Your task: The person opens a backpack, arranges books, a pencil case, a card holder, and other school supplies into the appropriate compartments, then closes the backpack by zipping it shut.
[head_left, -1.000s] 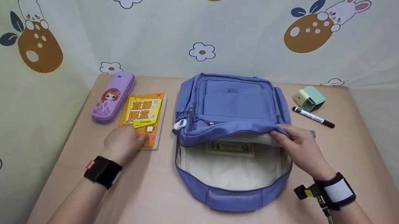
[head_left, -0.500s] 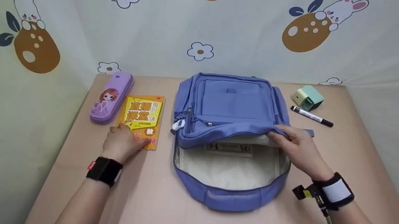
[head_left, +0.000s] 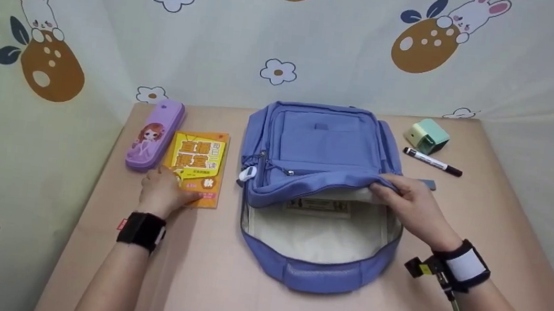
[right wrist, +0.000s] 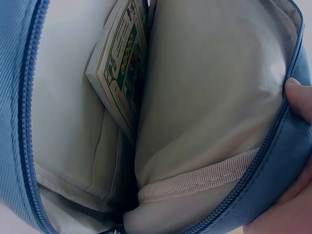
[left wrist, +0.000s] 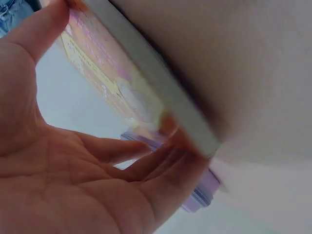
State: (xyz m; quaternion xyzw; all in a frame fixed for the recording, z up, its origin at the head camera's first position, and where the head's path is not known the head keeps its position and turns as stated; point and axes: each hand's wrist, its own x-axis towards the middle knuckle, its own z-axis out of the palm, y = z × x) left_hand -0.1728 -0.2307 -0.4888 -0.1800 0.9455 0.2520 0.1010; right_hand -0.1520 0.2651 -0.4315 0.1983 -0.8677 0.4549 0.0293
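Observation:
A blue backpack [head_left: 329, 140] lies with its main compartment unzipped. My right hand [head_left: 415, 209] pinches the edge of its upper flap and holds the mouth apart. Inside, a book with a green-framed cover [right wrist: 124, 63] leans in the compartment. To the left, an orange and yellow book [head_left: 196, 167] lies flat on the table. My left hand [head_left: 161, 191] spans its near end, thumb on the right part and fingers at the left edge. In the left wrist view, the fingertips bend against the book's corner [left wrist: 170, 126].
A purple pencil case [head_left: 155, 135] lies just left of the orange book. Beyond the backpack's right side are a mint-green pencil sharpener [head_left: 428, 135] and a black-and-white marker [head_left: 433, 162]. Patterned cloth [head_left: 217, 37] closes off the back and sides of the table [head_left: 218, 286].
The orange book, tilted with its pages showing at the right a second ago, now lies flat. My left hand has shifted slightly left on it. The right hand keeps holding the flap.

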